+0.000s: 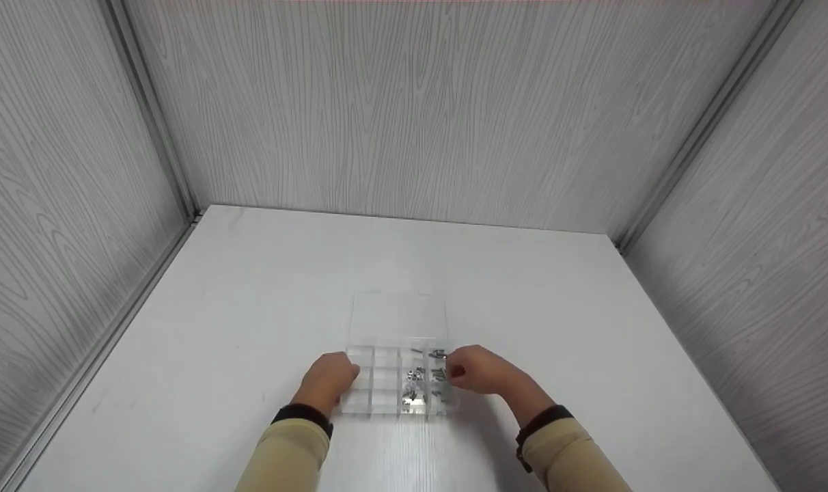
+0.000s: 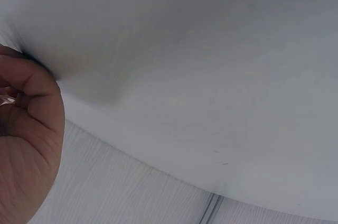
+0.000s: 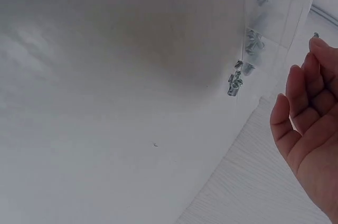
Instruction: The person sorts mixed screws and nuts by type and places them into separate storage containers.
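Note:
A clear plastic compartment box [image 1: 384, 414] lies open on the table. Its transparent lid [image 1: 398, 316] is folded back, away from the person. Small metal hardware, apparently screws [image 1: 438, 374] and nuts [image 1: 415, 374], fills the compartments on the right side; those on the left look bare. My left hand [image 1: 326, 379] grips the box's left edge, fingers curled under. Above the right column, my right hand [image 1: 481, 369] pinches a small metal screw [image 3: 316, 35] between thumb and index finger, the other fingers loosely bent. The pinch itself is partly hidden.
The white table [image 1: 264, 273] extends around the box on all sides. Wood-grain panels [image 1: 400, 109] enclose it at the back, left and right, with grey metal strips [image 1: 147, 109] in the corners.

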{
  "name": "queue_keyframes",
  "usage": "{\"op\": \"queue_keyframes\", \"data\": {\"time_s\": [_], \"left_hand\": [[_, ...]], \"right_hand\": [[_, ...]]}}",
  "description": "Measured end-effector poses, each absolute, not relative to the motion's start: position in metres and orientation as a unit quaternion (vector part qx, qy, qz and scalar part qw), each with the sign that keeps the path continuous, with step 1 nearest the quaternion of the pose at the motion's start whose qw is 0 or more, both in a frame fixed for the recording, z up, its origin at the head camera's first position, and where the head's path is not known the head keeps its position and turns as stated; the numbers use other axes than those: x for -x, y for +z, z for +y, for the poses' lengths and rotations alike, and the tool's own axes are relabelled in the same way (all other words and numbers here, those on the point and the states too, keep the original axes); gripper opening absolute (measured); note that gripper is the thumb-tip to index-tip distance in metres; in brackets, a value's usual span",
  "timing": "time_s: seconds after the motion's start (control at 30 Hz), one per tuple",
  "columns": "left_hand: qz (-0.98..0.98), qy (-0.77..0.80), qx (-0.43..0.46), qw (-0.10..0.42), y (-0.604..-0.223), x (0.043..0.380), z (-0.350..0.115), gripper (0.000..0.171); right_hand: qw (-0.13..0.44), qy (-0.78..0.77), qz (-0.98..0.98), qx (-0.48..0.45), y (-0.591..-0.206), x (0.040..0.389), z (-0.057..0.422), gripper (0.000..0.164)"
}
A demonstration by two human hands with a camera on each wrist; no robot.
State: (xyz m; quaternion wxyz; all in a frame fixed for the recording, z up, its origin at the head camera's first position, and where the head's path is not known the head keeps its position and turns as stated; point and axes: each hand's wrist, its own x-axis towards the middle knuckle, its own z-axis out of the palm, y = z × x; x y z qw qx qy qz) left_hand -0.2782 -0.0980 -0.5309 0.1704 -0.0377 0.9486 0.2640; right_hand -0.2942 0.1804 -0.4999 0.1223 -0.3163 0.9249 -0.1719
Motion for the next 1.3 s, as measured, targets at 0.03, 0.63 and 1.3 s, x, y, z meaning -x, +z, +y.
{"op": "queue_keyframes", "data": {"time_s": [0.03, 0.63, 1.3], "left_hand": [[0.949, 0.263, 0.037, 0.17, -0.531, 0.278, -0.098, 0.028], [0.95, 0.265, 0.037, 0.159, -0.53, 0.277, -0.098, 0.028], [0.95, 0.266, 0.055, 0.155, -0.533, 0.278, -0.094, 0.028]], "right_hand": [[0.128, -0.17, 0.924, 0.317, -0.5, 0.294, 0.18, 0.015], [0.05, -0.187, 0.949, 0.25, -0.507, 0.305, 0.19, 0.014], [0.078, -0.105, 0.983, 0.126, -0.526, 0.309, 0.178, 0.008]]}}
